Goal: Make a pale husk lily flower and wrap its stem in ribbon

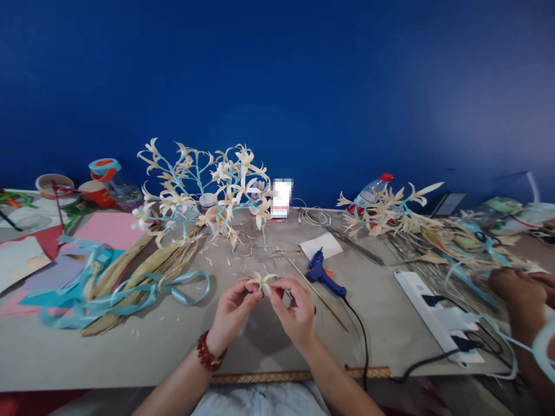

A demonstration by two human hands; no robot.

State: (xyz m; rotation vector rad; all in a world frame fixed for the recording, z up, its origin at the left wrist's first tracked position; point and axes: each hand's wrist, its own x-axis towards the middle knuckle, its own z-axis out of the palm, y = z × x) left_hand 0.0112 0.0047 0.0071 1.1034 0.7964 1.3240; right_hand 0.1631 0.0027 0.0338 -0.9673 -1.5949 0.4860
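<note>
A small cream-coloured handmade flower (261, 281) with narrow curling petals is held between my two hands at the middle of the table. My left hand (237, 305) pinches it from the left side, thumb and forefinger together. From the other side, the thumb and fingers of my right hand (295, 306) close on a petal of it. The flower's base is hidden behind my fingertips. Just right of my right hand lie a thin wooden stick (323, 300) and a blue glue gun (324, 274), its nozzle close to a white paper piece (321, 247).
Branches of finished flowers (208, 196) stand at the back. Dried husks (143, 266), light blue ribbon (130, 294) and coloured paper (108, 228) cover the left. A power strip (433, 315) with cords lies right, near another person's hand (518, 289). A lit phone (281, 198) stands behind.
</note>
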